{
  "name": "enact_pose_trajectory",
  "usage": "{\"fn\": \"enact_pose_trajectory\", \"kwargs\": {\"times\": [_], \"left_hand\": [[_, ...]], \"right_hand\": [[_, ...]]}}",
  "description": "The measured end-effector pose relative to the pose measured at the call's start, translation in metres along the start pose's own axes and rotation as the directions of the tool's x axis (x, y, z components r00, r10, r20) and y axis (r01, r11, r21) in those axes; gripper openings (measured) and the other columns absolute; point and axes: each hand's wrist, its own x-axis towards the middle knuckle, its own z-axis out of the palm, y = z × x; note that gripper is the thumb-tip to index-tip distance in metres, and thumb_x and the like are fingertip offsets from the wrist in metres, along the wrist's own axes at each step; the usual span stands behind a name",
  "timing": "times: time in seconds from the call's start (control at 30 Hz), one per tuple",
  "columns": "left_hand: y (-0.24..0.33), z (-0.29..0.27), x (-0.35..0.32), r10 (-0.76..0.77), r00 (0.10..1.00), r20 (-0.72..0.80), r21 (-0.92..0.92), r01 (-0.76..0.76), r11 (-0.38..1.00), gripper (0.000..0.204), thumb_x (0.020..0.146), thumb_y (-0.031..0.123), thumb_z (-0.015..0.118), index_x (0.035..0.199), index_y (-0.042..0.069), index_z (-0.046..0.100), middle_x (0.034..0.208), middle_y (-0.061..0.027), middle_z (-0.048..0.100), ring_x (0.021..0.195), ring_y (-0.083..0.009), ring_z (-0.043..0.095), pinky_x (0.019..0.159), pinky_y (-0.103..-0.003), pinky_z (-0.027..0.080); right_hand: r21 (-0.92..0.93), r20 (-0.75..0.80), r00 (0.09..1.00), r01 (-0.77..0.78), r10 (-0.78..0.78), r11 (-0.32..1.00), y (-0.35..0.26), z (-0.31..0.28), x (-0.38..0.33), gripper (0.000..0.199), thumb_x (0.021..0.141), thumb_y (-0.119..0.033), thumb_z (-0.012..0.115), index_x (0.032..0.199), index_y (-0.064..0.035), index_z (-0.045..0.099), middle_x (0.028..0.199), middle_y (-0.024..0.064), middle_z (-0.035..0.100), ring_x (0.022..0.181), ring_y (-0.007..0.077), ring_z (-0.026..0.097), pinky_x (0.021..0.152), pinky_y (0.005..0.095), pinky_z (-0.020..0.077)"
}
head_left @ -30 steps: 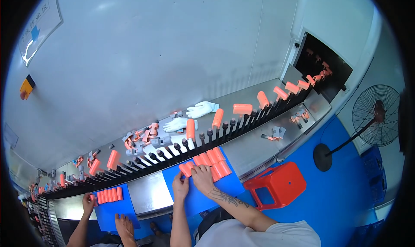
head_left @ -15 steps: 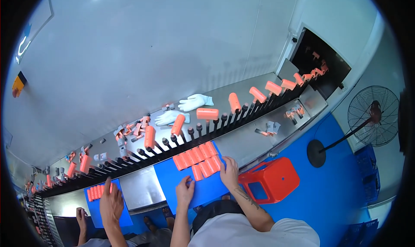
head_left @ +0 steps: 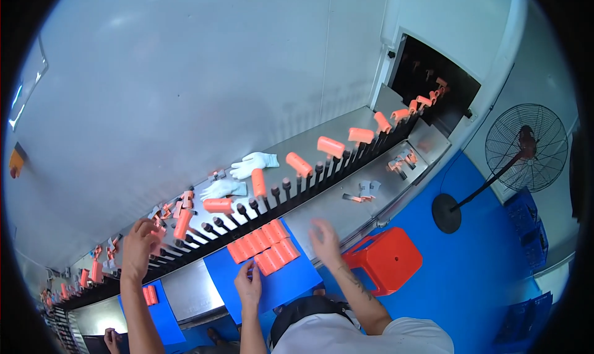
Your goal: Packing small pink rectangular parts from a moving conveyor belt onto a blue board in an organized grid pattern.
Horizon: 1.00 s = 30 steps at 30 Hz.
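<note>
The left hand point(head_left: 249, 284) is lying loosely curled at the near edge of the orange cylinders point(head_left: 263, 247) on the blue mat point(head_left: 291, 280). The right hand point(head_left: 325, 239) is hovering open just beside them, over the steel tabletop point(head_left: 334, 208). A co-worker's hand point(head_left: 139, 246) is reaching the conveyor point(head_left: 272, 199).

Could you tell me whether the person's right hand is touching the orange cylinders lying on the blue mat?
Apart. The head view shows the right hand open, with bare metal bench between it and the orange cylinders on the blue mat.
</note>
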Motion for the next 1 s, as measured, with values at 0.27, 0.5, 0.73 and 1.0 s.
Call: {"fn": "enact_pose_trajectory", "kwargs": {"times": [0.27, 0.5, 0.73, 1.0], "left_hand": [[0.167, 0.022, 0.099, 0.728, 0.664, 0.171, 0.229, -0.745, 0.626, 0.050, 0.080, -0.014, 0.052, 0.126, 0.002, 0.059, 0.125, -0.0190, 0.062, 0.116, -0.0388, 0.059, 0.096, -0.043, 0.050], [0.192, -0.002, 0.160, 0.655, 0.551, 0.517, 0.558, -0.797, 0.230, 0.038, 0.080, 0.002, 0.061, 0.118, 0.000, 0.059, 0.118, -0.0119, 0.064, 0.122, -0.0282, 0.056, 0.095, -0.041, 0.049], [0.188, -0.032, 0.159, 0.323, 0.884, 0.337, 0.696, -0.465, 0.548, 0.021, 0.076, 0.020, 0.075, 0.082, 0.001, 0.070, 0.078, -0.0205, 0.070, 0.075, -0.0373, 0.070, 0.070, -0.046, 0.057], [0.135, -0.125, 0.156, 0.117, 0.976, 0.181, 0.415, -0.184, 0.891, 0.032, 0.076, 0.028, 0.076, 0.082, -0.003, 0.073, 0.062, -0.0144, 0.067, 0.059, -0.0262, 0.068, 0.063, -0.037, 0.054]], "right_hand": [[-0.256, 0.067, 0.877, 0.476, -0.476, 0.841, -0.061, -0.022, 0.125, 0.018, 0.088, -0.005, 0.062, 0.104, -0.0020, 0.068, 0.098, 0.0136, 0.068, 0.093, 0.0344, 0.065, 0.080, 0.0430, 0.0524], [-0.132, -0.024, 0.992, 0.118, -0.122, 0.984, -0.080, -0.027, 0.151, 0.030, 0.093, -0.027, 0.063, 0.107, -0.0006, 0.068, 0.092, 0.0182, 0.068, 0.083, 0.0346, 0.068, 0.074, 0.0447, 0.0528], [-0.404, 0.416, 0.897, 0.332, -0.152, 0.853, -0.133, 0.004, 0.158, 0.034, 0.078, -0.030, 0.077, 0.086, 0.0029, 0.069, 0.079, 0.0200, 0.069, 0.080, 0.0382, 0.068, 0.074, 0.0466, 0.0538], [-0.310, 0.473, 0.881, 0.187, -0.019, 0.932, -0.160, 0.071, 0.142, 0.019, 0.073, -0.016, 0.075, 0.081, 0.0007, 0.072, 0.075, 0.0198, 0.069, 0.074, 0.0344, 0.071, 0.069, 0.0445, 0.0559]]}}
